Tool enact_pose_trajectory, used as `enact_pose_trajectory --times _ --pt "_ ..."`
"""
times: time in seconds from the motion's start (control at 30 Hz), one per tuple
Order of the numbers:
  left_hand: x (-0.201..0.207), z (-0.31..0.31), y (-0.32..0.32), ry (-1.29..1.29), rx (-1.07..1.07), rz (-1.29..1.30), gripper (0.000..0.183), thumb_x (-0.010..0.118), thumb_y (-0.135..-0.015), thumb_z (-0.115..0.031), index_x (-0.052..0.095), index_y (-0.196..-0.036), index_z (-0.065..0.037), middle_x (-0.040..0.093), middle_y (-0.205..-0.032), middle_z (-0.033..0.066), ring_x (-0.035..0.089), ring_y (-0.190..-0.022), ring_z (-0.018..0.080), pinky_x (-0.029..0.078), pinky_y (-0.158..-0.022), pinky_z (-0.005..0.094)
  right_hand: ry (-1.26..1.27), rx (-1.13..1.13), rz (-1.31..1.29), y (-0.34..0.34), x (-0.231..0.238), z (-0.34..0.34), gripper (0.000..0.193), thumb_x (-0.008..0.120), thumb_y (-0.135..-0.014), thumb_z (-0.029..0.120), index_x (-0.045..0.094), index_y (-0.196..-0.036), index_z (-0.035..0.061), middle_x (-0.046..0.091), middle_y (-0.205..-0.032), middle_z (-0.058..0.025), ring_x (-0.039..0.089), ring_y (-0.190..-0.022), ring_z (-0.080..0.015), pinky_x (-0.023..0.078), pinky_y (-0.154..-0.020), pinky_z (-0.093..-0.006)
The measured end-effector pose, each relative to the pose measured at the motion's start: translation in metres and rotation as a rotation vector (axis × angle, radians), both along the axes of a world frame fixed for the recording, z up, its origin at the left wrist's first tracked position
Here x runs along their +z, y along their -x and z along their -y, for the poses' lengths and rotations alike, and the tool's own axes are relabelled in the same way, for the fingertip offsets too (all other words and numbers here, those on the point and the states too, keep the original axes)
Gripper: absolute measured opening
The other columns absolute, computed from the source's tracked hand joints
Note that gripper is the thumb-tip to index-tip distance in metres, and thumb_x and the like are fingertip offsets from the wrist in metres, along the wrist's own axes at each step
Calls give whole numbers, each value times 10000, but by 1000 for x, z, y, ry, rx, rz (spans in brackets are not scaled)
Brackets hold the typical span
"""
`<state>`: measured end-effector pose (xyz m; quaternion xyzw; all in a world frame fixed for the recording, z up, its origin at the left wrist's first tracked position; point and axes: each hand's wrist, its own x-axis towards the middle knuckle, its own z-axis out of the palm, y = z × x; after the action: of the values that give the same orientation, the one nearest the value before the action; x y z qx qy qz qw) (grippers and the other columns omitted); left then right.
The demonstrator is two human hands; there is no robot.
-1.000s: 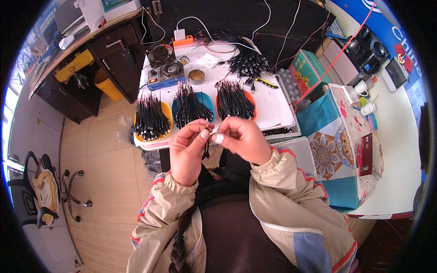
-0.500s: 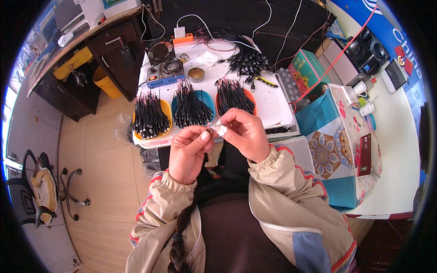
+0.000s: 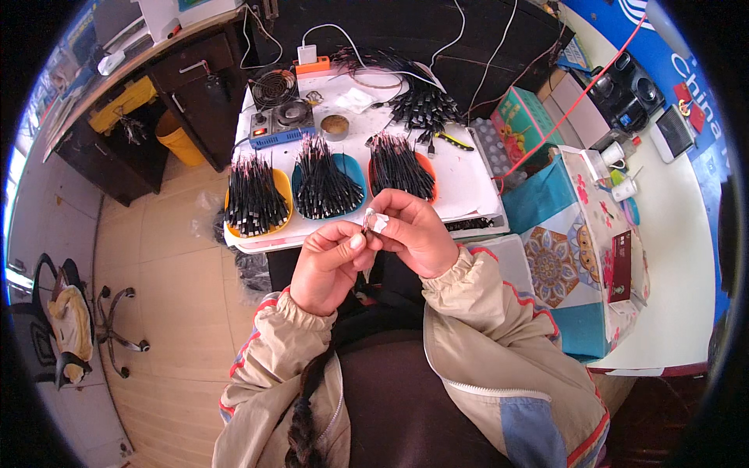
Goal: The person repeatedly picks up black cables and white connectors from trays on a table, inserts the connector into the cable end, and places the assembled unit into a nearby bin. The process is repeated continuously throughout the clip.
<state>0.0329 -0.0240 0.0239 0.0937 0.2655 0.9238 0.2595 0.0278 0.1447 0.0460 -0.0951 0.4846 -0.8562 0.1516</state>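
Note:
My left hand (image 3: 326, 269) and my right hand (image 3: 417, 236) meet in front of the white table's near edge, both in a pinch. Between their fingertips is the end of a thin cable (image 3: 367, 222), mostly hidden by the fingers. A white wrap (image 3: 381, 223) shows on a digit of my right hand. Just beyond, bundles of black cables with pinkish wire ends fill a yellow tray (image 3: 288, 189), a blue tray (image 3: 355, 168) and an orange tray (image 3: 428, 164).
Behind the trays stand a blue soldering station (image 3: 281, 136), a small fan (image 3: 273, 90) and a round tin (image 3: 335, 126). More black cables (image 3: 425, 105) and yellow-handled pliers (image 3: 455, 141) lie at the back right. A patterned cloth-covered box (image 3: 577, 257) is on the right, an office chair (image 3: 70, 320) on the left.
My hands have drawn closer together, and their fingertips now overlap around the cable end. My right fingers have shifted slightly left and down.

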Motion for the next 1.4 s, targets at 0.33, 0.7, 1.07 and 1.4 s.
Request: enact_pose_trajectory --times 0.33,0.7,1.07,1.4 --pt "-4 3 1 -66 -57 1 73 591 -901 -68 617 -889 0 656 -854 128 443 -585 106 372 -563 235 -182 -15 -129 0 9 1 125 628 -883 81 584 -970 3 616 -869 -13 586 -759 -67 480 -674 -198" --pt "-7 -2 -6 454 275 -277 116 600 -881 24 625 -991 50 678 -826 112 538 -647 80 431 -572 199 -76 92 39 7 -9 -6 139 565 -887 114 520 -996 39 568 -882 -20 565 -753 -101 466 -650 -231" --pt "-34 -16 11 548 310 -208 94 584 -906 -25 604 -967 44 663 -773 91 489 -589 66 386 -549 189 -695 -280 -260 55 -65 -45 180 628 -864 132 572 -999 27 628 -848 -42 609 -770 -108 484 -679 -255" --pt "-42 -19 12 560 241 -145 124 596 -915 -68 623 -967 41 660 -770 69 493 -606 56 395 -563 180 -1780 -589 -347 94 -84 -97 163 652 -752 195 626 -780 37 648 -785 -142 634 -735 -330 503 -675 -430"
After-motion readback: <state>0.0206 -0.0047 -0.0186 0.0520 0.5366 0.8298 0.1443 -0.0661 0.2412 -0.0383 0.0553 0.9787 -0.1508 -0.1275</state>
